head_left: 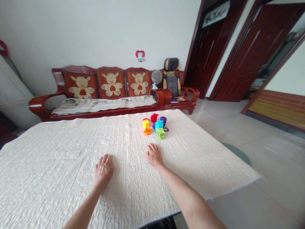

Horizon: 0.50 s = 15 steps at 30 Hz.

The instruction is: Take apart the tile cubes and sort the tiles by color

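My left hand (104,169) lies palm down on the quilted white cover (59,165), fingers stretched forward, holding nothing. Farther forward and to the right, my right hand (154,155) also rests palm down on the cover with its fingers apart. Just beyond it sits a cluster of small, bumpy, coloured pieces whose kind I cannot make out. A green piece (160,134) is nearest my right hand. Around it are a light blue piece (159,125), an orange piece (148,131), a yellow piece (146,124), a red piece (154,117) and a purple piece (163,120).
Behind the covered table stands a wooden sofa (97,112) with bear-patterned cushions (111,83). A small fan (156,78) stands by its right end, beside a chair with a massage cushion (172,83). A round stool (238,153) shows past the table's right edge.
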Each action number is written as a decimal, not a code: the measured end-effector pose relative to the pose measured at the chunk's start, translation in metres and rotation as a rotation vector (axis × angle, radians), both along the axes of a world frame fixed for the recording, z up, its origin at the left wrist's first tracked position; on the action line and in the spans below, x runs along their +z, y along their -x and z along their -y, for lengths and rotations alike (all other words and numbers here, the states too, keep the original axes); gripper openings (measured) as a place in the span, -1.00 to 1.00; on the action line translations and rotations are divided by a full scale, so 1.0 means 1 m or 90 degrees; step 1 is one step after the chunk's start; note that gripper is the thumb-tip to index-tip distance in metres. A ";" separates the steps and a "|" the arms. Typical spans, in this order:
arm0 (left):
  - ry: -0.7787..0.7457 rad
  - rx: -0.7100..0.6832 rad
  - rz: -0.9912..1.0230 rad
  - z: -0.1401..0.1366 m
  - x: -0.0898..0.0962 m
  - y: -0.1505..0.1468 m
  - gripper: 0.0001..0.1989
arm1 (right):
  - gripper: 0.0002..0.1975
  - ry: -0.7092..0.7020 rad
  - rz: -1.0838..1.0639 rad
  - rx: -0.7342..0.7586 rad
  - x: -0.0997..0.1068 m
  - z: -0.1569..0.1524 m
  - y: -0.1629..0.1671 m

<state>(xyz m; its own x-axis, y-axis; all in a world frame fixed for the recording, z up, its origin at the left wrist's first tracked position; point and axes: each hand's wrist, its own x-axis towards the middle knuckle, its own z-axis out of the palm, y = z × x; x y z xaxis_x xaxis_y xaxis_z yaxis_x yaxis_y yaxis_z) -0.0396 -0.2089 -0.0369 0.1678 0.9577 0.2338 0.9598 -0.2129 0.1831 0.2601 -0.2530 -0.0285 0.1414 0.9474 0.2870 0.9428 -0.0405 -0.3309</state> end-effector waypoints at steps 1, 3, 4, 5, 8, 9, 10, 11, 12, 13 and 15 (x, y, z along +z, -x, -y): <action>0.003 0.000 0.003 -0.001 -0.001 0.000 -0.57 | -0.64 -0.006 -0.002 -0.001 0.000 0.000 0.000; 0.008 0.003 0.008 -0.003 -0.004 0.001 -0.57 | -0.66 -0.014 -0.010 -0.002 0.000 -0.004 -0.001; 0.010 0.005 0.009 -0.004 -0.006 0.001 -0.57 | -0.69 -0.013 -0.017 0.000 0.001 -0.008 -0.001; 0.011 0.009 0.010 -0.006 -0.007 0.001 -0.57 | -0.74 -0.007 -0.025 0.004 0.002 -0.013 -0.002; 0.010 0.021 0.003 -0.009 -0.011 0.002 -0.59 | -0.87 0.010 -0.046 0.021 0.005 -0.037 -0.003; 0.009 0.024 0.000 -0.010 -0.012 0.002 -0.59 | -0.86 0.008 -0.052 0.027 0.005 -0.046 -0.003; 0.009 0.026 -0.005 -0.011 -0.012 0.002 -0.59 | -0.84 0.004 -0.057 0.032 0.005 -0.056 -0.004; 0.007 0.026 -0.010 -0.011 -0.013 0.003 -0.59 | -0.82 -0.001 -0.062 0.035 0.004 -0.064 -0.004; 0.005 0.027 -0.015 -0.011 -0.013 0.003 -0.58 | -0.81 -0.005 -0.068 0.035 0.002 -0.071 -0.005; 0.003 0.029 -0.021 -0.011 -0.013 0.003 -0.57 | -0.80 -0.009 -0.074 0.032 0.000 -0.077 -0.006; 0.001 0.037 -0.032 -0.011 -0.015 0.003 -0.56 | -0.80 -0.017 -0.089 0.020 -0.004 -0.085 -0.008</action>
<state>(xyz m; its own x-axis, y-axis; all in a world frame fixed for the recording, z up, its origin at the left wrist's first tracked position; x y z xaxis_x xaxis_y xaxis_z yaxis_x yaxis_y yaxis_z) -0.0423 -0.1974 -0.0518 0.1234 0.9666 0.2246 0.9784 -0.1564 0.1354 0.2684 -0.1685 -0.0325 0.1523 0.9442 0.2921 0.8884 -0.0013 -0.4590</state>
